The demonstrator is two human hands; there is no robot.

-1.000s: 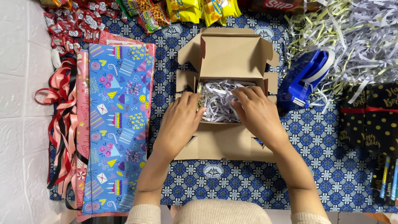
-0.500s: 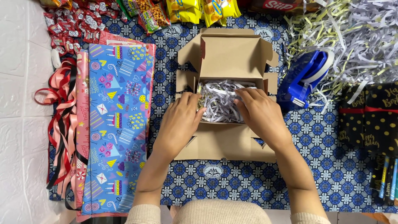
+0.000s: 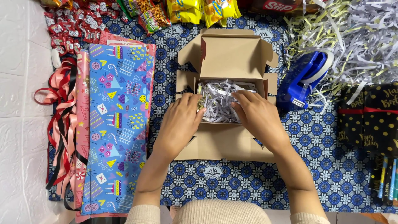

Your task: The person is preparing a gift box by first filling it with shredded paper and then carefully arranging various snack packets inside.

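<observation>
Head view: both hands lay flat on shreds (image 3: 219,99) inside the box (image 3: 230,54).
Left hand (image 3: 179,122) and right hand (image 3: 258,116) gripped nothing; wrapping paper (image 3: 118,120) left, tape dispenser (image 3: 304,76) right; fingertips buried.

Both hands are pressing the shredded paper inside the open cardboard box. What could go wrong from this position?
1. The white shredded paper filling sits near the rim of the open brown cardboard box; pressing by the left hand and right hand may push strips over the edge.
2. The box's flat front flap lies under both wrists and could get creased.
</observation>
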